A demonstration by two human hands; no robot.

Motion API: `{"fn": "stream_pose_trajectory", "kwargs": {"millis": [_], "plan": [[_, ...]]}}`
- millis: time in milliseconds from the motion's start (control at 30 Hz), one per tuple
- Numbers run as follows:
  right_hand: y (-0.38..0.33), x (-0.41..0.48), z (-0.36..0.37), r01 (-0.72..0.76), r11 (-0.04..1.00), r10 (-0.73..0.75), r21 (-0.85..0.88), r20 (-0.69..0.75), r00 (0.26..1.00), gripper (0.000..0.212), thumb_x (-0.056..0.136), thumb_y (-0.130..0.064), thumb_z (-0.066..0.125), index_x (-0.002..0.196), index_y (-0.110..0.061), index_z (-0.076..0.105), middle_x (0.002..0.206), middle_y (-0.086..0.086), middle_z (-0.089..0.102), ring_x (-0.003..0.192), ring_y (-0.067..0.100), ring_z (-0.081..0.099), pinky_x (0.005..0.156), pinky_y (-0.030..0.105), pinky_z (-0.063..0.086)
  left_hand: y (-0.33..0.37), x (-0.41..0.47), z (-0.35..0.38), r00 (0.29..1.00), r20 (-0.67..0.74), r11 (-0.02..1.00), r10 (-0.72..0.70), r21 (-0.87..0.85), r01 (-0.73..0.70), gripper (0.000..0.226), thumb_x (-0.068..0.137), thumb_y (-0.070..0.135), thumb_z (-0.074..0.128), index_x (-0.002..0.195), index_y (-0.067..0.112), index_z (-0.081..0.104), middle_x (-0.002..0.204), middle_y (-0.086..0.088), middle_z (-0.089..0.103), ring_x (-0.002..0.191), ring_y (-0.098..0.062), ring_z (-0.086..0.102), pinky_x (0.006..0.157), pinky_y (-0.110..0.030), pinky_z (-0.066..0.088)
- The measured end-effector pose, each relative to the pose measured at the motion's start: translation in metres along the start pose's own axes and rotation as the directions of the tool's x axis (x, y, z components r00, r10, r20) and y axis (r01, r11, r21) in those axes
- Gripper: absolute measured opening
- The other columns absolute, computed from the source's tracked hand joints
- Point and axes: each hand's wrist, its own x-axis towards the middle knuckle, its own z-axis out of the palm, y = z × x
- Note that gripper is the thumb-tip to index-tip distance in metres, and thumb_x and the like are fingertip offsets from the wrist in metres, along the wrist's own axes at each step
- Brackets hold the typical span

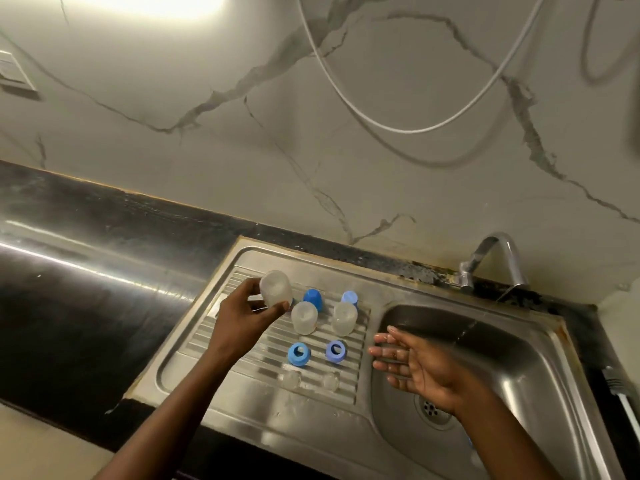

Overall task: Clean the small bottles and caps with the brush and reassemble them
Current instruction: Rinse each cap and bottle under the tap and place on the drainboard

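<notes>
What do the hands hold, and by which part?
The left hand grips a translucent bottle by its lower end; the right hand holds nothing.

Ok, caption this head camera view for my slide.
Left hand holds a clear bottle over the drainboard; right hand open at the sink basin.

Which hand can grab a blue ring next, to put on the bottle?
Probably the right hand. It is open and empty, and it is close to the nearer blue ring on the draining board. The left hand is busy: its fingers grip a bottle.
</notes>
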Motion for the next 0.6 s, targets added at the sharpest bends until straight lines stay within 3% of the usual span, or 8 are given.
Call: {"fn": "stream_pose_trajectory", "kwargs": {"millis": [133, 433, 600], "plan": [[0.016, 0.001, 0.009, -0.022, 1.000, 0.021, -0.016, -0.027, 0.999, 0.053, 0.095, -0.052, 0.059, 0.134, -0.018, 0.065, 0.125, 0.005, 0.075, 0.127, 0.029, 0.064, 0.099, 0.041, 0.049, -0.030, 0.005, -0.007, 0.997, 0.004, 0.996, -0.083, 0.032, 0.083, 0.052, 0.079, 0.035, 0.092, 0.124, 0.029, 0.067, 0.118, 0.015, 0.071, 0.101, -0.013, 0.073, 0.086, -0.029, 0.060], [0.032, 0.001, 0.021, -0.049, 0.999, 0.050, 0.015, -0.056, 0.997, 0.055, 0.091, -0.052, 0.062, 0.134, -0.017, 0.066, 0.126, 0.006, 0.074, 0.127, 0.029, 0.064, 0.099, 0.042, 0.048, -0.076, 0.014, 0.006, 0.980, 0.056, 0.980, -0.189, 0.066, 0.186, 0.058, 0.077, 0.038, 0.093, 0.126, 0.027, 0.065, 0.122, 0.008, 0.069, 0.096, -0.013, 0.073, 0.086, -0.040, 0.062], [0.033, -0.001, 0.020, -0.029, 0.998, 0.033, 0.048, -0.078, 0.996, 0.048, 0.099, -0.048, 0.058, 0.134, -0.016, 0.066, 0.126, 0.008, 0.074, 0.127, 0.030, 0.065, 0.099, 0.042, 0.048, -0.088, 0.014, 0.011, 0.975, 0.070, 0.976, -0.213, 0.072, 0.208, 0.057, 0.079, 0.036, 0.092, 0.126, 0.025, 0.062, 0.125, 0.003, 0.069, 0.098, -0.013, 0.071, 0.082, -0.035, 0.059]]}}
